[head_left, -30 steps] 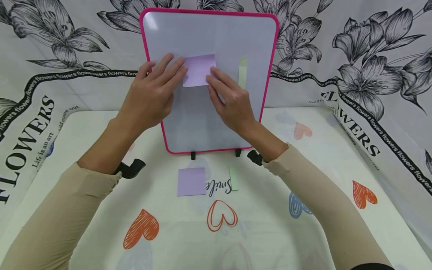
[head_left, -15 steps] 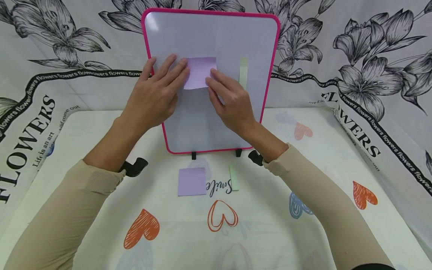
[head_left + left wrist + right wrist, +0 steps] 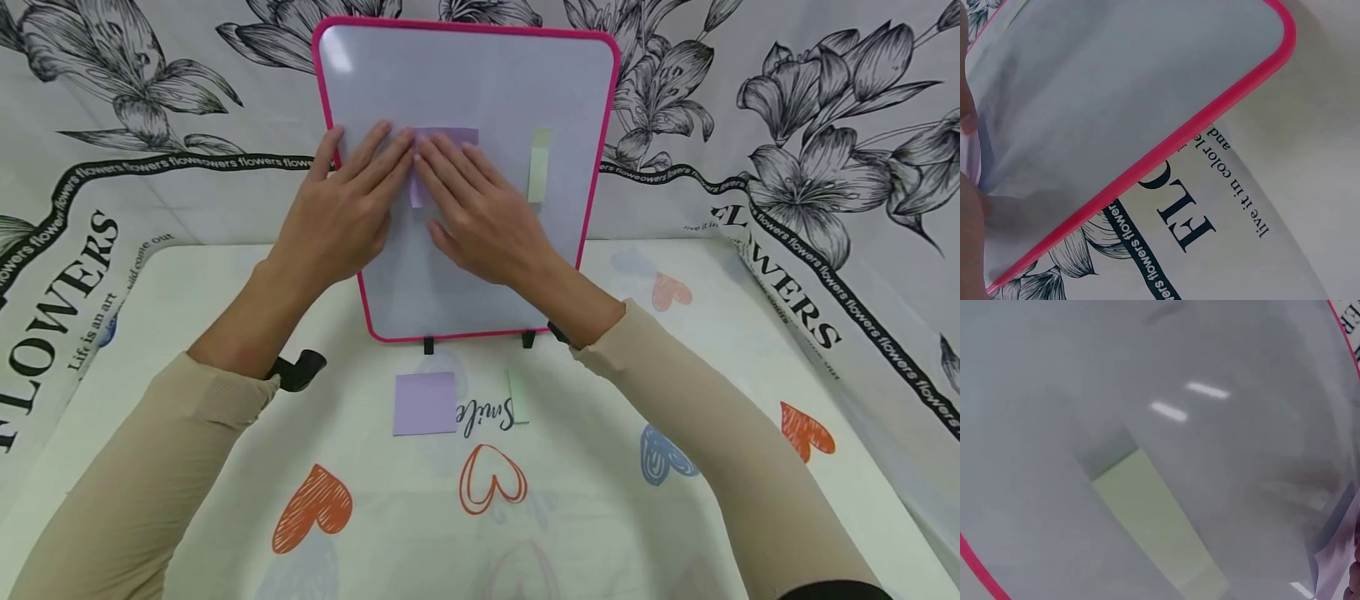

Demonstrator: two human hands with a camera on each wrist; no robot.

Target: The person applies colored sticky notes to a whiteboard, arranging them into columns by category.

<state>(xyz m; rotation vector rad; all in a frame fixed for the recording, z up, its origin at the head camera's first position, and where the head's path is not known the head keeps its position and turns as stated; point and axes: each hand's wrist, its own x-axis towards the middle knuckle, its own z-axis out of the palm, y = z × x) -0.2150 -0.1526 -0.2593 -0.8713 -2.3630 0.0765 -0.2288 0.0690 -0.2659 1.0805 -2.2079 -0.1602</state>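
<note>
A whiteboard [image 3: 427, 287] with a pink frame stands upright on small black feet. On it is a purple sticky note [image 3: 459, 134], mostly covered by my right hand [image 3: 483, 208], whose fairly straight fingers lie across it. My left hand [image 3: 341, 204] spreads its fingers over the board's left side, with the fingertips at the note's left edge. In the right wrist view, the lower part of the sticky note [image 3: 1334, 565] stands away from the board. A pale green paper strip [image 3: 537, 173] is stuck on the board, right of my right hand.
A second purple sticky note [image 3: 424, 404] lies on the table before the board, with a green strip [image 3: 519, 397] to its right. The white tablecloth [image 3: 390, 517] carries printed hearts and lettering. Behind the board hangs a flower-printed cloth [image 3: 675, 208].
My right hand has gone from pinching the note's right edge to lying with extended fingers across it, farther left. The note sits slightly lower. My left hand has barely moved.
</note>
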